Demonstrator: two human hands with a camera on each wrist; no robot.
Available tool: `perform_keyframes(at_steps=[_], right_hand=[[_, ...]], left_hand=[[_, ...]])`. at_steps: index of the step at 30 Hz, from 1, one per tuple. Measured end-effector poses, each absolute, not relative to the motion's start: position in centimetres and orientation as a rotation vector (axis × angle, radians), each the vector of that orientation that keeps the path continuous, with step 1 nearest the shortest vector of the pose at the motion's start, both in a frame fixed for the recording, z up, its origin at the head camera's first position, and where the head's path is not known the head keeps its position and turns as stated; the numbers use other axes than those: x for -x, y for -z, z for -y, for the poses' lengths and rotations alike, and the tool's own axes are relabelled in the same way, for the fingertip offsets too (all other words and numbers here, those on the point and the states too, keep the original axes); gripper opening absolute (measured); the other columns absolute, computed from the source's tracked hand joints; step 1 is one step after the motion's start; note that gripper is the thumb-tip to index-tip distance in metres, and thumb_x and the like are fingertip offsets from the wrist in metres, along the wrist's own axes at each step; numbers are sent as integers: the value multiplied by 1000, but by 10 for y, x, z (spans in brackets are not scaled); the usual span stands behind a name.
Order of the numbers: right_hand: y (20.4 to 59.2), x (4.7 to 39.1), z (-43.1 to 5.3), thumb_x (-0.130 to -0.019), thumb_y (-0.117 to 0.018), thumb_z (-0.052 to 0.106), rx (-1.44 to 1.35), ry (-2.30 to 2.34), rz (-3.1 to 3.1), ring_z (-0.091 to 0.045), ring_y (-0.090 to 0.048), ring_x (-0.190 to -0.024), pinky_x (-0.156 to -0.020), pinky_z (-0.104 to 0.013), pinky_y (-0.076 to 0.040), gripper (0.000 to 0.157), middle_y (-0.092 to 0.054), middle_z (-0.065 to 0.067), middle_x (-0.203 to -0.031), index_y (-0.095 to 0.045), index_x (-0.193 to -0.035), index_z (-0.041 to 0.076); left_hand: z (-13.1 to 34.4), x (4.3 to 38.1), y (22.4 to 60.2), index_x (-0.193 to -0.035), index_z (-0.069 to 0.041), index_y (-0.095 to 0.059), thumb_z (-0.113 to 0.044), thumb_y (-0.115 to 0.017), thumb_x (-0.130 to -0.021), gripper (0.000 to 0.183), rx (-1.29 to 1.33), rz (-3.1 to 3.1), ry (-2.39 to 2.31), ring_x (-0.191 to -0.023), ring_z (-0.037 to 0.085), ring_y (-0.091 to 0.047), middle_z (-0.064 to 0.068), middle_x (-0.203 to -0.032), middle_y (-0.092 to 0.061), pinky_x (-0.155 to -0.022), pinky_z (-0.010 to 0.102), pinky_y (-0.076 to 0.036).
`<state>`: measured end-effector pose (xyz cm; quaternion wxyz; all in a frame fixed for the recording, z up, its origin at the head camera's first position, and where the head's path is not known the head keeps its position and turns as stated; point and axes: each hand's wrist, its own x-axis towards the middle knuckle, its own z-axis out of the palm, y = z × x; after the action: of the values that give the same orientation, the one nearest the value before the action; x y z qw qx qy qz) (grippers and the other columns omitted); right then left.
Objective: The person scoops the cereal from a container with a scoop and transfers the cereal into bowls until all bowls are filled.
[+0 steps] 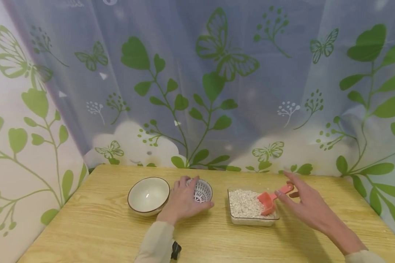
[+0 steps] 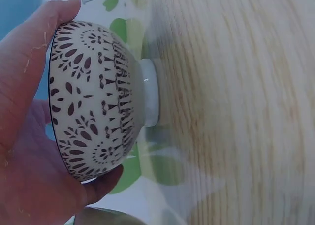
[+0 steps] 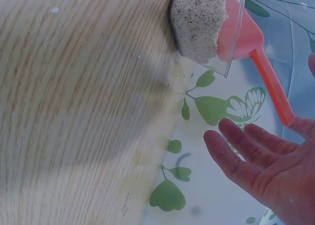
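My left hand (image 1: 184, 201) grips a small bowl (image 2: 93, 102) by its rim from above, thumb on one side and fingers on the other. The bowl has a dark floral pattern and stands upright on the table, partly hidden by the hand. Close to my right hand (image 1: 311, 204), a red scoop (image 1: 267, 203) lies with its head in pale oat-like flakes (image 1: 243, 201). A clear rectangular container (image 1: 253, 221) holds these flakes. The right hand's fingers are extended, and its thumb is at the end of the scoop's handle (image 3: 273, 89); firm contact cannot be told.
A larger cream bowl (image 1: 148, 195) with a dark rim stands left of the left hand. All the vessels stand on a light wooden table (image 1: 217, 244). A curtain (image 1: 184, 73) with green leaves and butterflies hangs behind. Small crumbs dot the tabletop near the container.
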<state>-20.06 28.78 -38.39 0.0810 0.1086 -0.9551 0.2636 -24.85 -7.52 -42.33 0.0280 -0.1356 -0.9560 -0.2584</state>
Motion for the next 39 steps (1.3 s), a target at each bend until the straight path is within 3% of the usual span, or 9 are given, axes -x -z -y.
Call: perform_keyframes(at_steps=[9, 18, 28, 39], right_hand=[[386, 200, -288, -103, -57, 46, -364, -802, 2840, -33, -71, -100, -77, -54, -59, 71, -63, -24, -129, -36, -157, 6], [388, 199, -289, -103, -57, 47, -342, -794, 2858, -31, -72, -99, -74, -49, -60, 66, -65, -23, -127, -44, -151, 3], [386, 200, -289, -104, -54, 49, -315, -817, 2894, -27, -72, -97, -70, -40, -59, 64, -63, -24, -131, -50, -146, 2], [384, 199, -289, -104, -53, 50, -300, -805, 2918, -22, -72, -91, -67, -36, -58, 58, -68, -21, -125, -57, -137, 2]], left_hand=[[74, 234, 422, -154, -14, -44, -65, -75, -75, 99, 475, 2987, 799, -128, 43, -44, 22, -147, -41, -96, 62, -52], [64, 223, 414, -156, -14, -42, -66, -74, -80, 97, 568, 2910, 787, -144, 46, -37, 22, -157, -38, -113, 68, -37], [7, 202, 405, -161, -28, -31, -65, -71, -86, 93, 621, 2749, 1223, -150, 32, -35, 5, -165, -30, -112, 61, -44], [-24, 202, 424, -162, -19, -27, -61, -72, -85, 99, 564, 2739, 1256, -153, 32, -27, 10, -167, -24, -115, 58, -43]])
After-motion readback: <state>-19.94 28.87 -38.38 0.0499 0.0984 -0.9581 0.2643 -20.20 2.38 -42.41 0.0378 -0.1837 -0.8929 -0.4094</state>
